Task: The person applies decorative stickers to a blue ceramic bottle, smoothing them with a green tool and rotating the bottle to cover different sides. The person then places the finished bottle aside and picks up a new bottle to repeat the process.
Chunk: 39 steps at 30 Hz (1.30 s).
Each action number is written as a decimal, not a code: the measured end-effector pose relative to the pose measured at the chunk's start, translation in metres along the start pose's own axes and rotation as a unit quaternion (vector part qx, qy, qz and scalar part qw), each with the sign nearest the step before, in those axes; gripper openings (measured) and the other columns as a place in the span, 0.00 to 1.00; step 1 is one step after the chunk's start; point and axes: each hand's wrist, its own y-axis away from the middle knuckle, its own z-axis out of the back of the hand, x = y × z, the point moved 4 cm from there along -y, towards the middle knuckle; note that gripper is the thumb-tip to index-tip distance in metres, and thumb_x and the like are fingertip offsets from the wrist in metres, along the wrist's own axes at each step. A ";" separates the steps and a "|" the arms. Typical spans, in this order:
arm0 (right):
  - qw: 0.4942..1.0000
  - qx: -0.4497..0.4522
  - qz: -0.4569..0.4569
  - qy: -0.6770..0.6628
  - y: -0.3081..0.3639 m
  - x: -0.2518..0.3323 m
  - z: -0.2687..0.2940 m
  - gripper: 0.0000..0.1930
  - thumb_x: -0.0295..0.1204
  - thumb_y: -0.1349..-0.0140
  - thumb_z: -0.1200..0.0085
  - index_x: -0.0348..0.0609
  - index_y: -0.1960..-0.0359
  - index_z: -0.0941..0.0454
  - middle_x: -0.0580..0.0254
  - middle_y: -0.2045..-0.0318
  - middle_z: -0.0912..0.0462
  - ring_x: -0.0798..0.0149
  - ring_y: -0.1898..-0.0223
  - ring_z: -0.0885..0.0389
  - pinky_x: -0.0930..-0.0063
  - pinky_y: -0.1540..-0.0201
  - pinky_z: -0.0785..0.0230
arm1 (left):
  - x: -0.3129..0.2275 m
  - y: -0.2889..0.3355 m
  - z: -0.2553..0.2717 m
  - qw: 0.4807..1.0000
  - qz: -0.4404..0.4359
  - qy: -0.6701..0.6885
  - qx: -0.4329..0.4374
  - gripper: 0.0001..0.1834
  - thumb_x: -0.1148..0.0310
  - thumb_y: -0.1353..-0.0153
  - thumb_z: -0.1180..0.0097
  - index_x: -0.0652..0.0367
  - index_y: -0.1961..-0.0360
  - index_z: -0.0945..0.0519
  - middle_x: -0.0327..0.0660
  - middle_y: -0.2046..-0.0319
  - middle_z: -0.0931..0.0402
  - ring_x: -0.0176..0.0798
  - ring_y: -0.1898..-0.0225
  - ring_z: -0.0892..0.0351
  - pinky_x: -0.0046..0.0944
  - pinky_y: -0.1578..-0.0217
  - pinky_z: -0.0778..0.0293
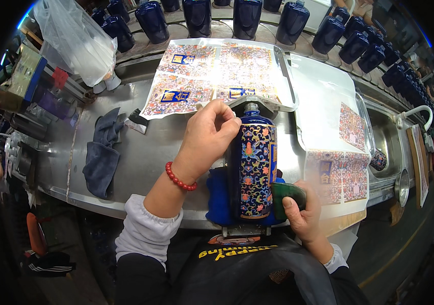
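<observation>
A dark blue bottle covered with a colourful floral decal lies in front of me, its neck pointing away. It rests on a blue cloth pad at the counter's near edge. My left hand is closed in a pinch beside the bottle's shoulder. What its fingertips hold, if anything, cannot be made out. A red bead bracelet circles that wrist. In my right hand is a dark green scraper, gripped by the thumb and fingers, against the bottle's lower right side.
Printed decal sheets lie beyond the bottle, partly over a metal tray. More decals are on white paper at right. A grey cloth lies left. Blue bottles line a curved conveyor behind. A sink sits right.
</observation>
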 end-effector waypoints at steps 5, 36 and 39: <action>1.000 0.003 0.024 0.009 -0.001 0.000 0.000 0.12 0.30 0.32 0.41 0.35 0.55 0.27 0.58 0.66 0.24 0.66 0.68 0.27 0.74 0.64 0.33 | 0.000 0.000 -0.001 1.000 -0.006 -0.005 -0.007 0.07 0.69 0.33 0.42 0.60 0.64 0.25 0.29 0.70 0.28 0.21 0.67 0.33 0.25 0.66 0.34; 1.000 0.012 0.004 -0.003 0.005 -0.009 0.001 0.13 0.32 0.31 0.42 0.37 0.53 0.27 0.62 0.65 0.25 0.69 0.66 0.28 0.74 0.62 0.35 | -0.045 0.051 -0.028 0.871 -0.277 -0.406 -0.018 0.35 0.44 0.25 0.60 0.63 0.33 0.27 0.48 0.40 0.23 0.62 0.30 0.39 0.62 0.31 0.52; 0.997 -0.006 0.060 0.041 -0.001 0.004 0.003 0.12 0.26 0.34 0.40 0.35 0.54 0.26 0.57 0.68 0.20 0.65 0.70 0.22 0.73 0.66 0.30 | -0.038 0.051 -0.026 0.878 -0.276 -0.388 -0.042 0.34 0.45 0.27 0.56 0.61 0.32 0.29 0.43 0.46 0.19 0.62 0.33 0.36 0.63 0.33 0.49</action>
